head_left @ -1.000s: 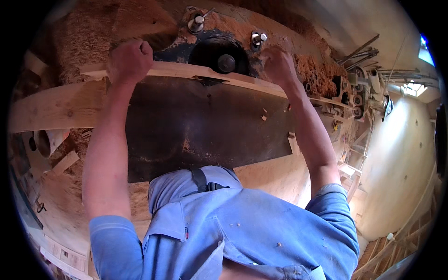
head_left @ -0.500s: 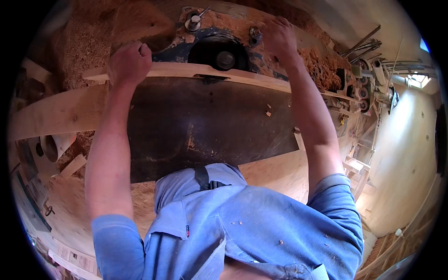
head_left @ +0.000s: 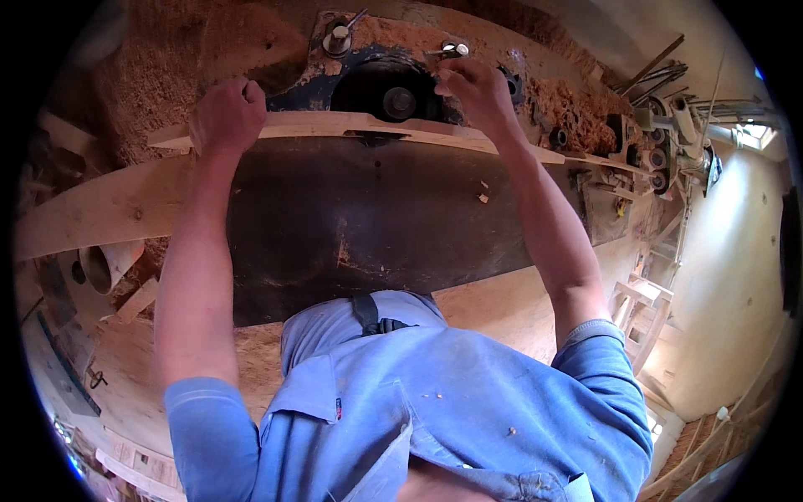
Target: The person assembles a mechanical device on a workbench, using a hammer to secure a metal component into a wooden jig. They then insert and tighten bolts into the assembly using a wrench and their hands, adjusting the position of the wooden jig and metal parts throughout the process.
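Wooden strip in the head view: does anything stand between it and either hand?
Nothing visible does. The left hand is closed over the left part of the wooden strip. The right hand is by the right edge of the round dark opening; the right forearm crosses over the strip, hiding part of it.

A pale-flecked blue shirt [head_left: 502, 393] with short sleeves [head_left: 209, 431] bears a small red tag [head_left: 339, 409]; a black strap [head_left: 365, 311] shows.

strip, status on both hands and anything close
Left hand closed on strip, near its left end. Right hand curled beyond it, contact unclear. Along far side of dark plate; spindle just behind, sawdust around.
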Tool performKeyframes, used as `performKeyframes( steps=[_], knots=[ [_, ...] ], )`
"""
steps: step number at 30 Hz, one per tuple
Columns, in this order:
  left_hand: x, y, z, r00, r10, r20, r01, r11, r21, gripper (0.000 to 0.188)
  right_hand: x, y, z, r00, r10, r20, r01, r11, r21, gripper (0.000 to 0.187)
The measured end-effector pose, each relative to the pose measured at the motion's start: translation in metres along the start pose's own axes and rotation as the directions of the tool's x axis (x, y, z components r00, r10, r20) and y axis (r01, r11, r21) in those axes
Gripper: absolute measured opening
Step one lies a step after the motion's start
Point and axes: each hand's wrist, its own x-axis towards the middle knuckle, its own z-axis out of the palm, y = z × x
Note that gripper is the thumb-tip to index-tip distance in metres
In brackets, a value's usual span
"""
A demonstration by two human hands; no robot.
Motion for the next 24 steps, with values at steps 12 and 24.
performKeyframes(
  steps=[12,24],
  knots=[
    [-0.01,0.01,0.007,0.996,-0.074,-0.039,0.074,0.997,0.007,0.033,-0.034,0.127,0.018,0.877,-0.202,-0.436,-0.02,0.891,-0.453,0.026],
    [-0.003,0.006,0.007,1.0,-0.009,-0.024,0.011,0.996,0.084,0.039,-0.042,0.116,0.024,0.862,-0.1,-0.496,-0.103,0.925,-0.365,0.026]
  ],
)
